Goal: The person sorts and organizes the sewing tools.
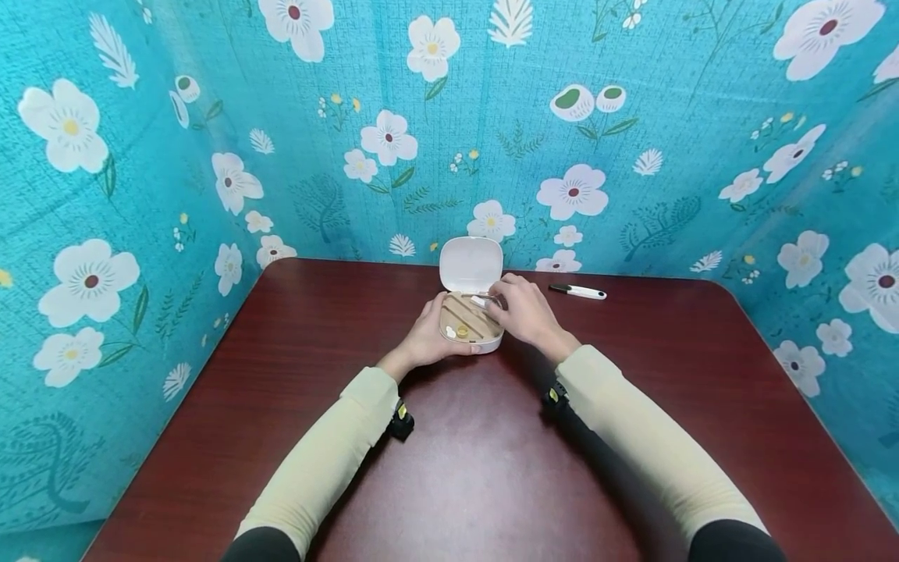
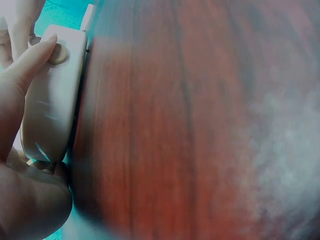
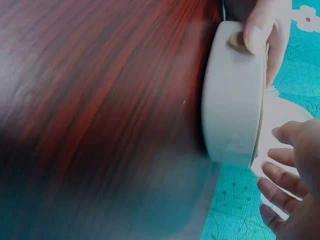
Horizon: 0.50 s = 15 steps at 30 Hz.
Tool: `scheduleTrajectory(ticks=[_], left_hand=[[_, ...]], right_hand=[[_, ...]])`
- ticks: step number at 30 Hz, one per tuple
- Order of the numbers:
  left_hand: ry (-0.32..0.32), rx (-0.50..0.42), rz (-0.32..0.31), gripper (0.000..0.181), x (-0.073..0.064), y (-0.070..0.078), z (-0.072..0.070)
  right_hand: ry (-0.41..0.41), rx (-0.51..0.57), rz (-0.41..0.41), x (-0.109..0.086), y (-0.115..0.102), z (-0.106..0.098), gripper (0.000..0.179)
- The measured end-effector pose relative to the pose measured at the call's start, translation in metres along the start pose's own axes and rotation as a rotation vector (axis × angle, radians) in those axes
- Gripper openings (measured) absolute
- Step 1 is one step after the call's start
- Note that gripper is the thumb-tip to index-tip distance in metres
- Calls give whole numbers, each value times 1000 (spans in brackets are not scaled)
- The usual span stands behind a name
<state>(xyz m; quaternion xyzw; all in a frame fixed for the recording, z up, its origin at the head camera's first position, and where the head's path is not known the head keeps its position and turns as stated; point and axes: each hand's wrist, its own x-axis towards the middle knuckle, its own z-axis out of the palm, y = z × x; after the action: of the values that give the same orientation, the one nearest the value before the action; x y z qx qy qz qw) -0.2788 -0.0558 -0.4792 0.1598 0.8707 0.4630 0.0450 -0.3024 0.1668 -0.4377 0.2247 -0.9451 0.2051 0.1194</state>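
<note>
A white jewelry box (image 1: 492, 343) stands on the table with its lid (image 1: 471, 264) raised. Its tan inside is split by slanting dividers and holds a gold-coloured ring (image 1: 462, 332), a small white piece (image 1: 450, 332) beside it, and another white item (image 1: 478, 301) near the back. My left hand (image 1: 430, 332) grips the box from the left, thumb at the round brown catch (image 2: 58, 54) on its front. Over the right part of the box is my right hand (image 1: 525, 311). In the right wrist view its fingers (image 3: 282, 195) are loosely spread, with nothing visible between them.
A slim black-and-white tool (image 1: 579, 291), perhaps a pen or cutter, lies behind and right of the box. The dark red wooden table (image 1: 449, 468) ends at a blue flowered cloth (image 1: 393, 203) just behind the lid.
</note>
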Motion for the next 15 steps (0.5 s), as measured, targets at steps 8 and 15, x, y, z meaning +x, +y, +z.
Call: scheduleTrajectory(ticks=[8,15], left_hand=[[3,-9,5,113,1,-1,0],[16,-5,17,114,1,-1,1]], right_hand=[[8,-38,13,-6,17,-10,25],[9,-69,-1,-14,36,-20,28]])
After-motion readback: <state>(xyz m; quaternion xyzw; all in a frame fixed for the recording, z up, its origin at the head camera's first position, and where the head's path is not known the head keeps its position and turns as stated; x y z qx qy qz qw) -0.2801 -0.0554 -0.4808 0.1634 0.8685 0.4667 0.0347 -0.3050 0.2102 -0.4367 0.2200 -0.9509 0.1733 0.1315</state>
